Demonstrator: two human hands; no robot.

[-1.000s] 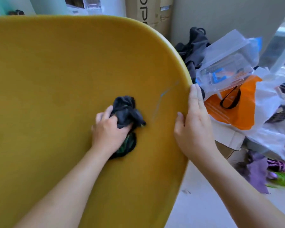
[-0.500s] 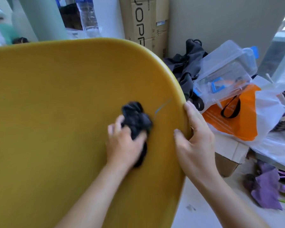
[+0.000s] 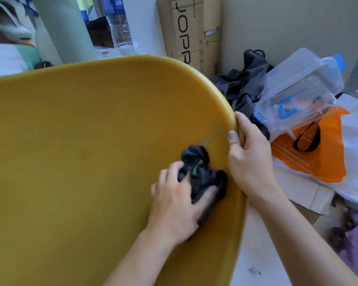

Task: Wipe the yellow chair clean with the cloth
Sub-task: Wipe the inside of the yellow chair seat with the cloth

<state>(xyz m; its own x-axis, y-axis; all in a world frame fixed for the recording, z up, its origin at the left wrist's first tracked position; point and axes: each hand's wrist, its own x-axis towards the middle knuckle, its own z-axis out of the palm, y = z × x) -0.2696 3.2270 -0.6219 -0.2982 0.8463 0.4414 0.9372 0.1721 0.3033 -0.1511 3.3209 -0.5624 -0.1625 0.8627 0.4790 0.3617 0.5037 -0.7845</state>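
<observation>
room: a crowded corner, with a cardboard box (image 3: pixel 192 32) standing against the wall behind and pale floor (image 3: pixel 256 254) at the lower right.
left hand: the left hand (image 3: pixel 178 205) has its fingers curled round a bunched cloth and presses it flat on the yellow surface; the hand is blurred, so i judge it is in the middle of a rub.
cloth: the cloth (image 3: pixel 201 172) is dark with a small green spot, crumpled into a ball, which gives a firm pad under the palm.
right hand: the right hand (image 3: pixel 248 157) grips the right edge of the chair, thumb on the front face and fingers wrapped behind, probably so the shell does not swing away under the pressure.
chair: the chair (image 3: pixel 81 151) fills most of the view, its wide yellow face turned to the person.
mark: a thin grey streak (image 3: pixel 212 136) lies just above the cloth, near the thumb; it seems to be the next place to wipe.
beside: dark clothes (image 3: pixel 244 85), a clear plastic box (image 3: pixel 298 89) and an orange bag (image 3: pixel 314 155) lie to the right, behind the chair edge.
</observation>
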